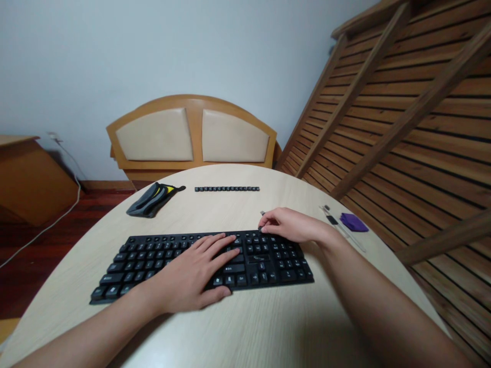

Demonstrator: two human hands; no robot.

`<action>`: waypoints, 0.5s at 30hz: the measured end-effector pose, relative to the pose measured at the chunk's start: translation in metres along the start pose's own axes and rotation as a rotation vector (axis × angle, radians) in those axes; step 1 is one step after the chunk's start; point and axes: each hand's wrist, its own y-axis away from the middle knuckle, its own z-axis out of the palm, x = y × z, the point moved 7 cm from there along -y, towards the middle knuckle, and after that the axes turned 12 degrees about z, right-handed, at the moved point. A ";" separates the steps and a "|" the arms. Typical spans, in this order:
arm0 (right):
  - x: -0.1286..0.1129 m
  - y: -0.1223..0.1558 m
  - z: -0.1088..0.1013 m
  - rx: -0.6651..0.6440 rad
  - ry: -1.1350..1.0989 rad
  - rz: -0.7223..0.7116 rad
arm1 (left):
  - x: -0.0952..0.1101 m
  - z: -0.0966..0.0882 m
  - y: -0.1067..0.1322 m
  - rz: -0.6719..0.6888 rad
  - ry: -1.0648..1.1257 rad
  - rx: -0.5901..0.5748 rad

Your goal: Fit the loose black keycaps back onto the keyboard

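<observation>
A black keyboard [169, 255] lies on the round table, some of its top row without keycaps. My left hand [195, 268] rests flat on the middle and right of it, fingers spread, thumb at the front edge. At the back edge, near the number pad, my right hand [286, 224] has its fingertips pinched together. A small dark piece shows under those fingertips, and a small pale tip [262, 212] sticks out just behind them; I cannot make out what they hold. Farther back, a straight row of black keycaps [227, 189] lies on the table.
A grey, black and yellow folded cloth item [153, 200] lies at the table's back left. Thin tools, one perhaps a brush [332, 220], and a purple cloth [353, 222] lie at the right edge. A headboard [195, 130] stands behind; wooden slats [414, 122] lean on the right.
</observation>
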 end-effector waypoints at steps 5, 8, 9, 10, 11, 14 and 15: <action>0.000 0.000 -0.001 0.032 0.043 0.019 | 0.000 0.000 -0.001 0.002 -0.001 -0.002; -0.001 0.000 -0.001 0.049 0.067 0.018 | 0.001 -0.001 -0.001 0.003 0.002 0.006; -0.002 0.000 -0.001 0.053 0.075 0.015 | 0.001 -0.001 -0.001 0.004 0.002 0.007; -0.002 0.000 -0.001 0.058 0.083 0.014 | 0.001 -0.001 -0.001 0.004 0.004 0.009; -0.002 0.000 -0.001 0.060 0.088 0.014 | 0.001 -0.001 -0.001 0.004 0.006 0.011; -0.003 0.000 -0.001 0.060 0.095 0.020 | 0.000 -0.002 -0.001 0.003 0.011 0.014; -0.003 0.000 -0.001 0.061 0.096 0.022 | 0.000 -0.002 -0.001 0.003 0.011 0.011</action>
